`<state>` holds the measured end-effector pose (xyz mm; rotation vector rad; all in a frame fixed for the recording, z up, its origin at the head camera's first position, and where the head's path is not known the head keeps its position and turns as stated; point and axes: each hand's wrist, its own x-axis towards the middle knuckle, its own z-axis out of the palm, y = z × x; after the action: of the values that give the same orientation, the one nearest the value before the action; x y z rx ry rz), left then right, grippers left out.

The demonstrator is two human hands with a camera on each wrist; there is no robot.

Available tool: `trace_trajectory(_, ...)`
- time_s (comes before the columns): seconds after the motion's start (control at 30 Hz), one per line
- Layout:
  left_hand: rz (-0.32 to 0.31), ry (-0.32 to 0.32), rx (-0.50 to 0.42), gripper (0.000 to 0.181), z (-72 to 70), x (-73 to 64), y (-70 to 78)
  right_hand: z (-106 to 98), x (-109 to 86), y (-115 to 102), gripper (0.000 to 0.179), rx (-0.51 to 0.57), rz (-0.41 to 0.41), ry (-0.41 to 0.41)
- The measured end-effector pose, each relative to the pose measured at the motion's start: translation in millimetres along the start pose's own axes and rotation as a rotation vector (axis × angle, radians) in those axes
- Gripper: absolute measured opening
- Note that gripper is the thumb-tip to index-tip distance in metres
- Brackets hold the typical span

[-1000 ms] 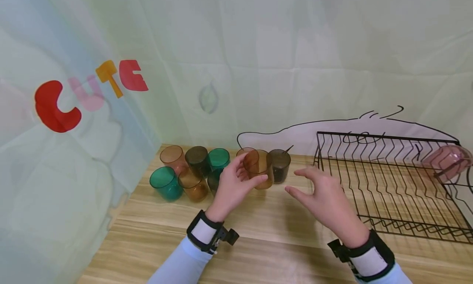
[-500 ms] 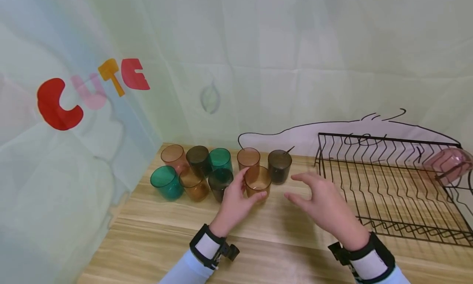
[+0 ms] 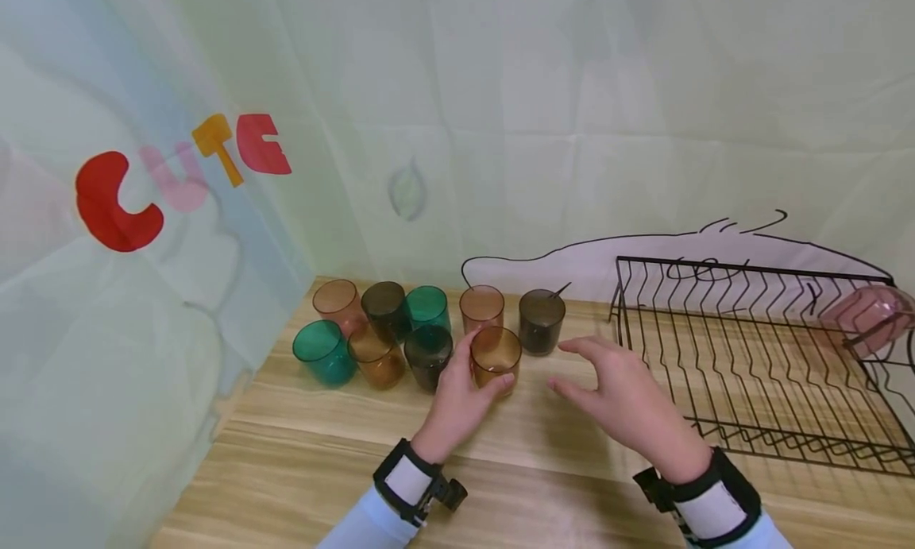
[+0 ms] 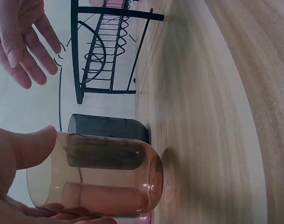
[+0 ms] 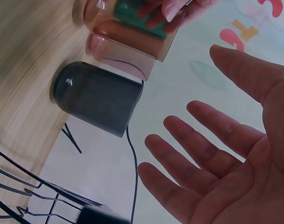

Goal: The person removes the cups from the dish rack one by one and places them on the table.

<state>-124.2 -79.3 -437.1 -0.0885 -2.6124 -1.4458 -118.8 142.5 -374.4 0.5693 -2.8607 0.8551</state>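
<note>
My left hand (image 3: 461, 402) grips an amber cup (image 3: 496, 357) near its rim, thumb on the near side and fingers behind it. In the left wrist view that amber cup (image 4: 109, 175) is upright, its base right at the tabletop. Behind it stand a pink cup (image 3: 482, 304) and a dark grey cup (image 3: 541, 326). To its left is another dark grey cup (image 3: 429, 366). My right hand (image 3: 629, 390) is apart from the cups, near the grey one, thumb and fingers spread with nothing between them; the right wrist view shows the bare palm and fingers (image 5: 209, 144).
More cups, teal (image 3: 325, 358), amber (image 3: 379, 366), pink (image 3: 336, 304), dark (image 3: 386, 307) and teal (image 3: 427, 304), stand in two rows at the left. A black wire dish rack (image 3: 772, 434) is at the right, a pink glass (image 3: 868, 315) lying at its far end. A printed curtain hangs behind.
My left hand has lowered the amber cup from in front of the back cups onto the front row, right of the dark grey cup. My right hand has moved slightly to the left and down.
</note>
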Motion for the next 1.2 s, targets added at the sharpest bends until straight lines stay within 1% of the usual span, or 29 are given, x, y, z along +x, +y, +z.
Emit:
trace_trajectory(0.2,-0.014,0.001,0.009,0.082,5.0,-2.1,-9.0,1,-3.2,0,0.057,-0.003,-0.005,0.009)
trace_trajectory(0.3,-0.018,0.012,0.012,0.081,6.9,-2.3,-13.5,0,-3.7,0,0.056,0.001,-0.01,0.015)
trace_trajectory(0.4,-0.037,0.013,0.007,0.081,7.8,-2.3,-15.4,0,-4.1,-1,0.056,0.004,-0.009,0.012)
trace_trajectory(0.53,-0.059,0.007,0.006,0.083,7.6,-3.2,-13.6,-2,-4.4,-1,0.057,0.005,-0.005,0.005)
trace_trajectory(0.77,-0.054,0.032,0.021,0.088,2.7,-3.0,-1.8,-6,-2.5,-2,0.052,-0.001,-0.013,0.017)
trace_trajectory(0.97,-0.034,0.031,0.0,0.089,-7.6,-0.7,14.9,-13,-0.7,-4,0.053,0.004,-0.031,0.023)
trace_trajectory(1.03,-0.017,0.033,0.003,0.087,-12.5,-0.3,21.3,-16,-0.1,-4,0.053,0.001,-0.038,0.031)
trace_trajectory(1.2,0.057,0.051,0.012,0.081,-23.7,2.2,37.1,-25,1.2,-2,0.054,-0.027,-0.041,0.048)
